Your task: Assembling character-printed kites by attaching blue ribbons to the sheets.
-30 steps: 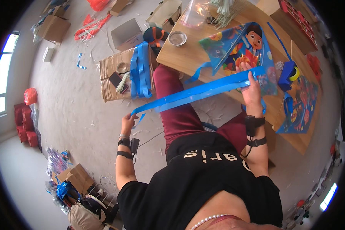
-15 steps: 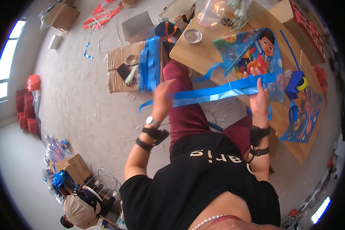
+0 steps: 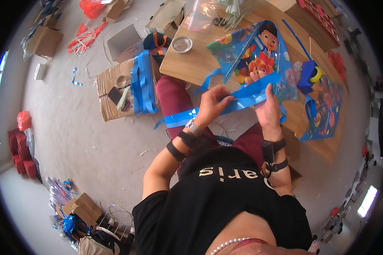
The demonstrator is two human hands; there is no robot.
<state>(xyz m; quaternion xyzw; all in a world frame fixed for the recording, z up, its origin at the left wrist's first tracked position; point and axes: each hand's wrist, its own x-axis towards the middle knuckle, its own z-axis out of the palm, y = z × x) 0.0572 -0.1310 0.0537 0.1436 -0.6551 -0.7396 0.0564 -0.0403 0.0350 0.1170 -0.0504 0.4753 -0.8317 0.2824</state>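
Note:
Long flat blue ribbon strips (image 3: 183, 117) stretch across my lap toward the table edge. My right hand (image 3: 266, 111) holds their right end, with the thumb on the near side and the fingers partly behind the ribbon. Closed in a pinch, my left hand (image 3: 212, 103) is at the upper strip, which lifts apart from the lower one. Just beyond my right hand lies a blue cartoon-printed kite (image 3: 259, 55) with thin rods and a blue tail. A second printed kite (image 3: 325, 112) hangs near the table's right side.
On the wooden table (image 3: 176, 63) are a round clear dish (image 3: 182, 44), a blue holder with a yellow ring (image 3: 310, 77) and pale sticks (image 3: 234, 15). Left of my knee, a cardboard box (image 3: 108, 102) bears more blue ribbons (image 3: 142, 85), a phone (image 3: 117, 97) and a tape roll (image 3: 122, 81).
My left hand has moved right along the ribbon, closer to my right hand, and now pinches the upper strip. The whole view has shifted, with the table appearing further left.

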